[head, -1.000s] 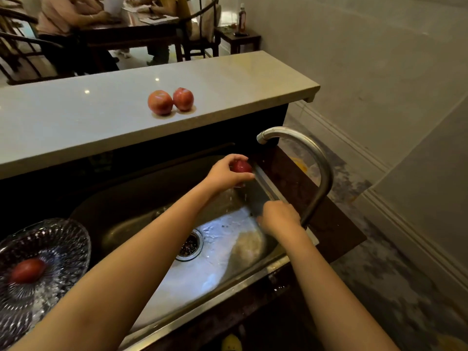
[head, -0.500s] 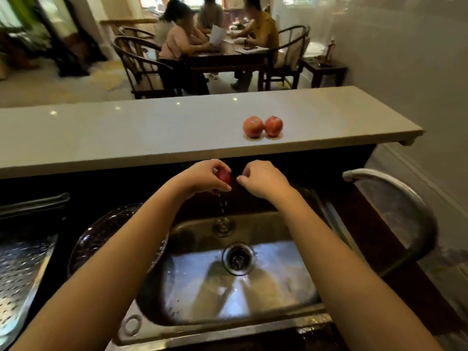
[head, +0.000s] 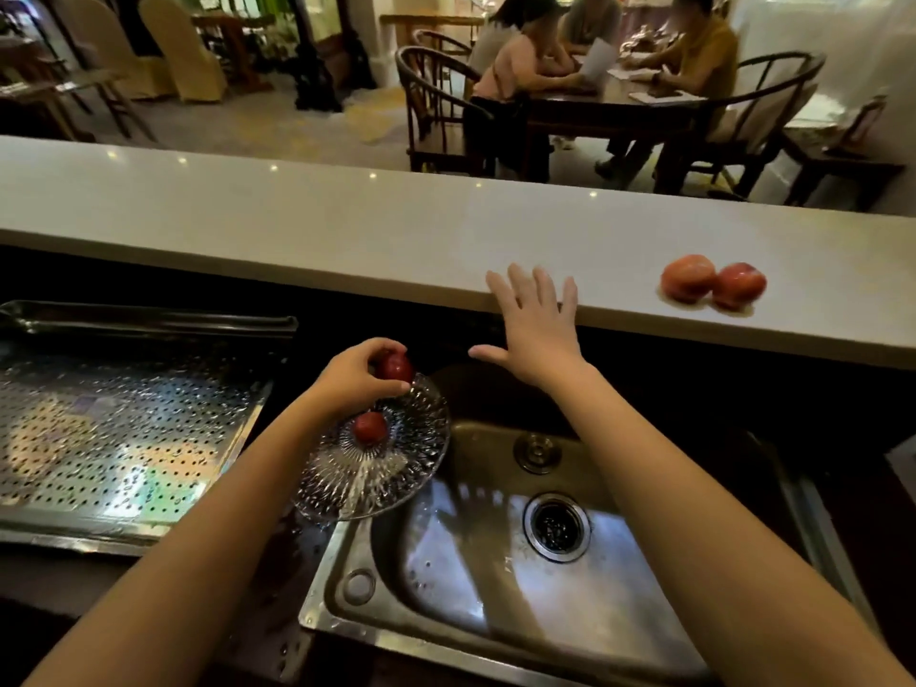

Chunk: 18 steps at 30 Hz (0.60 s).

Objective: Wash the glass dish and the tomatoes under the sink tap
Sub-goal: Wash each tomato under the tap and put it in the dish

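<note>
L hand [head: 354, 376] grips a tomato [head: 396, 367] over the glass dish [head: 426, 453] far rim, 2nd tomato [head: 370, 428] at dish centre; R hand [head: 538, 334] empty, fingers spread wide, beyond-right of dish.

Pale counter [head: 347, 230] up front; beyond, dim dining room: dark wooden table [head: 609, 109], round-backed chairs [head: 758, 111], seated people [head: 515, 66], carpet [head: 267, 126].

Perforated tray [head: 114, 428] at left; people [head: 515, 66] around a table [head: 609, 109].

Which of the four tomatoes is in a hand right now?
The held tomato, gripped by the left hand above the glass dish. The dish tomato lies loose; the counter tomatoes sit untouched.
</note>
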### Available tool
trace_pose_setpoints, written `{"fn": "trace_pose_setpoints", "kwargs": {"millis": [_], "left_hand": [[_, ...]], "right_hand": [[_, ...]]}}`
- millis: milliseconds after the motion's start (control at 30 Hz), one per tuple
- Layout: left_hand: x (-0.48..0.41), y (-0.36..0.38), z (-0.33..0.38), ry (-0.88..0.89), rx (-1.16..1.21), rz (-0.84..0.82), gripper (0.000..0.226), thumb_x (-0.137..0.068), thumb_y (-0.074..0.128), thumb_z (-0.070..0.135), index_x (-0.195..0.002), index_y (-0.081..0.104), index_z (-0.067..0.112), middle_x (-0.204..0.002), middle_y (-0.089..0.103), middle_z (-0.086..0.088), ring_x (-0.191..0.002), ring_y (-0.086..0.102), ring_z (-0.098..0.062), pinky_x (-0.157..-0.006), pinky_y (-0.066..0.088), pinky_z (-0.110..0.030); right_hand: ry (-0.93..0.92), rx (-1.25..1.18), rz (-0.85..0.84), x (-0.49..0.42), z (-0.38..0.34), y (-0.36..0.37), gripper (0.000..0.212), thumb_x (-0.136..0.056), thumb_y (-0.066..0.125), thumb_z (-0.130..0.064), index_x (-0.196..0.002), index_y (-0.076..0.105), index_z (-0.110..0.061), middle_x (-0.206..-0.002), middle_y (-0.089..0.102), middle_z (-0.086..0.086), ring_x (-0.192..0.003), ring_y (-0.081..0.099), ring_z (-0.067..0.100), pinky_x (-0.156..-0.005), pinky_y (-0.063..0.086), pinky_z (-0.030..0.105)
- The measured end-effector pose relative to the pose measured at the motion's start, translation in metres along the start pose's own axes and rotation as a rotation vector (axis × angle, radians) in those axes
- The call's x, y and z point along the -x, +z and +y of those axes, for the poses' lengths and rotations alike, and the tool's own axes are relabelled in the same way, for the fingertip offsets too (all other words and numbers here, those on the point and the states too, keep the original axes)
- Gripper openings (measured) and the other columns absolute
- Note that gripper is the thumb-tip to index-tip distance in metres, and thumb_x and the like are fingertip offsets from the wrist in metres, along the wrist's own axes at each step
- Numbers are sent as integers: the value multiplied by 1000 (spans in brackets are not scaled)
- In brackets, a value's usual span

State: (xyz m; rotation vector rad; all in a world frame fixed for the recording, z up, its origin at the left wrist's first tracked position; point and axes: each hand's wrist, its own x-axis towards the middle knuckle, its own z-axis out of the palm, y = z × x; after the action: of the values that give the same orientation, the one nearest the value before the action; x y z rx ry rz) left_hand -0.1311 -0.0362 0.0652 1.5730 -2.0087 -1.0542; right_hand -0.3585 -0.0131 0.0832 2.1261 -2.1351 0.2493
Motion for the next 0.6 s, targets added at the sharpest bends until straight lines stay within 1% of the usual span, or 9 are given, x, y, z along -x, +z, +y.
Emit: {"fn": "trace_pose_setpoints", "kwargs": {"millis": [67,133,233,300,400,467,600], "left_hand": [[2,6,-20,-44,28,19,49,-72,77,14,-116,57,26,-121,58,-7,-112,55,-26,-99,46,-44],[6,14,-38,-68,24,25,48,-72,77,11,-114,58,25,-120,59,-8,-111,56,-27,-98,47,-44],[12,27,-61,-69,-49,51,49,-71,77,11,-115,58,20,-118,57,-9,-107,56,-25,-95,46,-35],[18,35,-73,-51,-104,68,47,-72,77,15,-114,58,20,-117,52,-8,-104,53,-20,-93,42,-27],[24,46,-85,-31,-150,65,46,-73,76,17,-115,57,21,-118,51,-4,-107,51,-19,-94,37,-24],[25,51,-89,-24,-132,78,47,-73,76,16,-116,56,21,-120,49,-4,-111,49,-20,-96,35,-24],[25,59,-92,-16,-137,106,51,-72,77,15,-117,55,20,-125,42,-8,-113,46,-23,-102,39,-30]], "right_hand": [[-11,29,9,0,3,4,94,-77,51,-67,-148,4,-27,-158,3,8,-144,-3,35,-111,-4,58],[-13,47,27,-1,5,8,96,-75,50,-70,-147,3,-28,-158,4,7,-144,-2,35,-111,-2,58],[-3,70,66,-2,6,13,95,-74,49,-72,-147,5,-29,-158,6,7,-144,0,35,-111,0,58],[1,68,87,-2,6,15,93,-75,49,-71,-146,6,-30,-157,8,7,-144,2,35,-111,0,58],[7,73,109,-2,6,17,90,-77,49,-68,-146,7,-30,-157,10,8,-143,4,35,-111,0,58],[10,74,116,-2,6,17,88,-78,51,-65,-146,8,-29,-157,11,8,-143,4,35,-111,1,58],[14,78,115,-1,4,15,86,-80,55,-58,-146,9,-28,-156,11,8,-143,3,36,-111,1,57]]}}
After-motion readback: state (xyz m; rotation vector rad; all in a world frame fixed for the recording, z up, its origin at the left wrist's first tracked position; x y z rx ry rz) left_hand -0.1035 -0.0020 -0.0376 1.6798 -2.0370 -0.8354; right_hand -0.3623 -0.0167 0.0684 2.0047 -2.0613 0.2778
